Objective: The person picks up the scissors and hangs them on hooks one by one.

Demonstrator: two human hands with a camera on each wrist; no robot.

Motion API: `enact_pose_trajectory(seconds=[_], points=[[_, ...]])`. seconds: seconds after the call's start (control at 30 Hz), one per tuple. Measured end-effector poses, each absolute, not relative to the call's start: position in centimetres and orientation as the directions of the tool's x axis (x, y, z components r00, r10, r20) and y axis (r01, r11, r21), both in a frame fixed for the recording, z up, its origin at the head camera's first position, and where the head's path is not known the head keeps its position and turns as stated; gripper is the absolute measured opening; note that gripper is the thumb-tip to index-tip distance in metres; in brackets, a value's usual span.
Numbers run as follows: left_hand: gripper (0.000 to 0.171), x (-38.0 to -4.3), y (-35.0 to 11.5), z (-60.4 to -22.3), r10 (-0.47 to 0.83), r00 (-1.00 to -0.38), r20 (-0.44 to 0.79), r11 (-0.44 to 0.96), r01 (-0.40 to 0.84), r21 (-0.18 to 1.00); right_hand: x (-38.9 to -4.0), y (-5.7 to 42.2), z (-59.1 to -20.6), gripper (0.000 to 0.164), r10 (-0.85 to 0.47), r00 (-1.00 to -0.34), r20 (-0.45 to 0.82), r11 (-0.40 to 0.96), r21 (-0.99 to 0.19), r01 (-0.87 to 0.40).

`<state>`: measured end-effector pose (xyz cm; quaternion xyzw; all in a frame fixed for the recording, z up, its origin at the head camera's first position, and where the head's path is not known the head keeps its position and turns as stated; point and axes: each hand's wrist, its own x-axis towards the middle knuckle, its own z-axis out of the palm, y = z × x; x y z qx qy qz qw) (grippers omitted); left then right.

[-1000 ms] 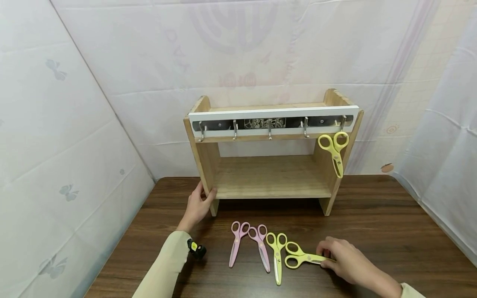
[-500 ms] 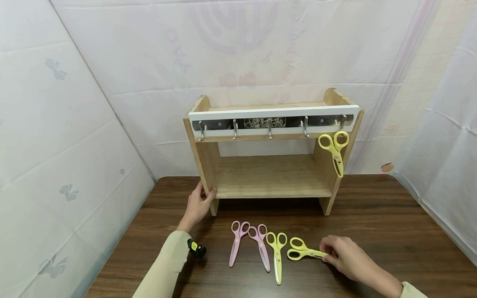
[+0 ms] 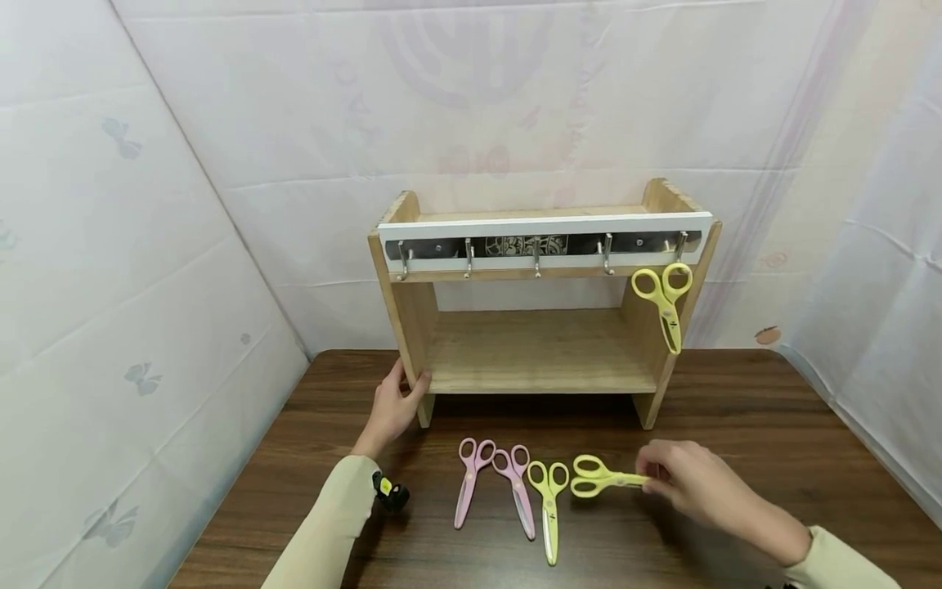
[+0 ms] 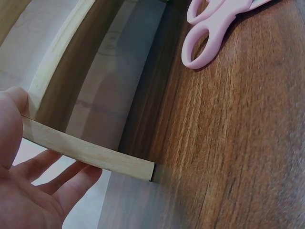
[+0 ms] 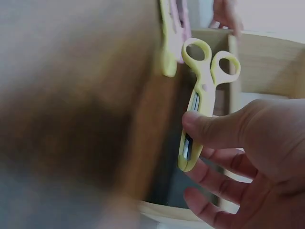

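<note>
My right hand (image 3: 695,483) pinches a pair of yellow scissors (image 5: 206,90) by the blade end, thumb on one side and fingers behind. Its handle loops point left in the head view, and it is raised off the table. With my left hand (image 3: 392,413) I grip the lower left side panel of a wooden shelf (image 4: 86,150), thumb inside and fingers outside. Another pair of yellow scissors (image 3: 668,307) hangs by a loop from the rightmost hook of the white hook rail (image 3: 545,219). On the table lie two pink scissors, a left pair (image 3: 469,483) and a right pair (image 3: 517,491), beside yellow scissors (image 3: 549,507).
Along the rail, several metal hooks (image 3: 537,258) left of the hanging scissors bear nothing. The shelf stands at the back of the dark wooden table (image 3: 765,442). White printed cloth (image 3: 294,123) closes off the back and sides.
My right hand has slid the yellow scissors slightly right, then lifted them off the table. The left hand keeps its hold on the shelf. The head view has shifted slightly.
</note>
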<state>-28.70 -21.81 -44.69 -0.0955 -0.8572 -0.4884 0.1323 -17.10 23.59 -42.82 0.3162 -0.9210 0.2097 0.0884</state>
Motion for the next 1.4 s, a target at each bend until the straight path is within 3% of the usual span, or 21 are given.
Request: enact_pose_trajectory(seconds=[0.17, 0.4, 0.6, 0.8, 1.03, 1.4], points=[[0.058, -28.9, -21.8, -45.1, 0.043, -0.943, 0.330, 0.508, 0.305, 0.805, -18.3, 23.8, -39.3, 0.034, -0.546, -0.730, 0.411, 0.705, -0.246, -0.665], [0.059, -29.0, -21.9, -45.2, 0.049, -0.945, 0.325, 0.504, 0.304, 0.808, -20.1, 23.6, -35.6, 0.039, -0.535, -0.561, 0.631, 0.665, -0.096, -0.741], [0.057, -29.0, -21.9, -45.3, 0.045, -0.943, 0.331, 0.501, 0.308, 0.809, -20.6, 23.0, -33.9, 0.039, -0.477, -0.505, 0.719, 0.634, -0.116, -0.765], [0.055, -28.8, -22.0, -45.2, 0.039, -0.942, 0.334, 0.498, 0.308, 0.810, -21.0, 22.1, -32.7, 0.034, -0.363, -0.513, 0.778, 0.645, -0.187, -0.741], [0.056, -28.9, -22.0, -44.9, 0.037, -0.938, 0.345, 0.512, 0.314, 0.800, -21.3, 20.9, -32.0, 0.026, -0.162, -0.567, 0.808, 0.629, -0.358, -0.690], [0.056, -28.9, -21.9, -44.9, 0.027, -0.944, 0.328, 0.507, 0.295, 0.810, -22.3, 19.6, -32.1, 0.019, 0.014, -0.682, 0.732, 0.539, -0.580, -0.611]])
